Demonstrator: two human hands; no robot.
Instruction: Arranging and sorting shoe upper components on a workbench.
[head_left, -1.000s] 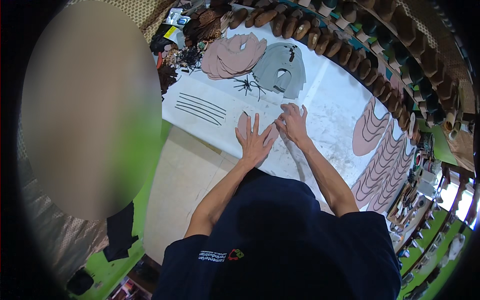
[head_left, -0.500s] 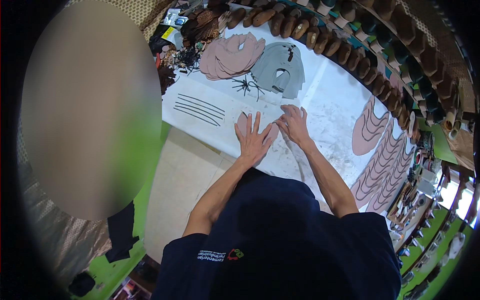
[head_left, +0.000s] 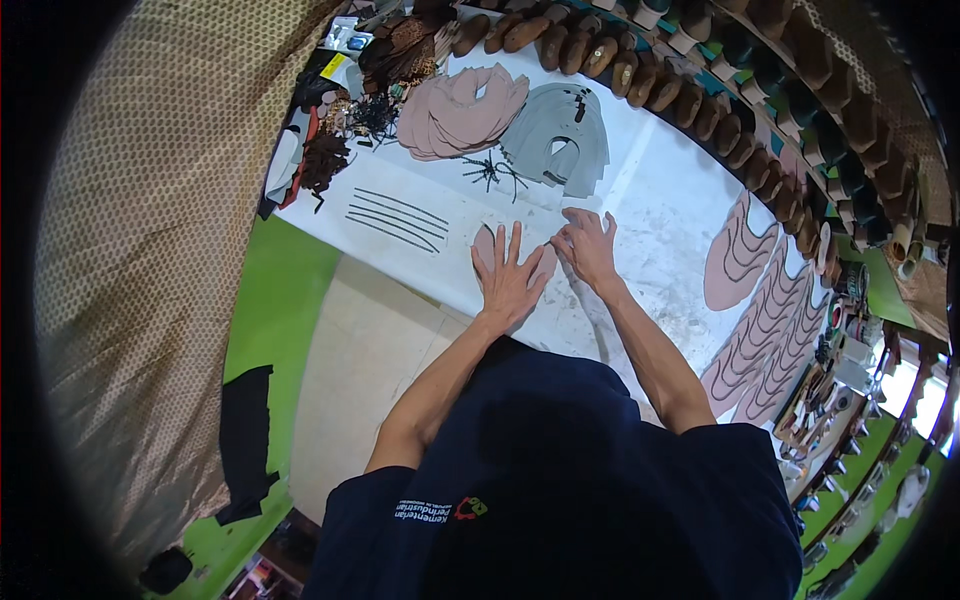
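Observation:
My left hand (head_left: 508, 283) lies flat with its fingers spread, pressing a pink, curved shoe-upper piece (head_left: 546, 264) onto the white table (head_left: 650, 220). At the piece's right edge my right hand (head_left: 589, 250) has its fingers bent and drawn together. A bit of dark edging shows between the hands; what the right fingertips pinch is too small to make out. Left of them several dark cords (head_left: 397, 220) are laid out side by side. Beyond the hands are a tangle of black cords (head_left: 487, 172), stacked pink pieces (head_left: 462, 115) and stacked grey pieces (head_left: 556, 130).
Pink pieces with dark-edged curves (head_left: 765, 335) overlap in rows at the right. Brown shoe lasts (head_left: 640, 85) line the far edge. Brown scraps (head_left: 323, 165) and small items crowd the far left corner. A patterned cloth (head_left: 150, 250) hangs at the left.
A large blurred oval at the left is gone, uncovering the patterned cloth and the table's left corner. Both hands stay almost in the same place.

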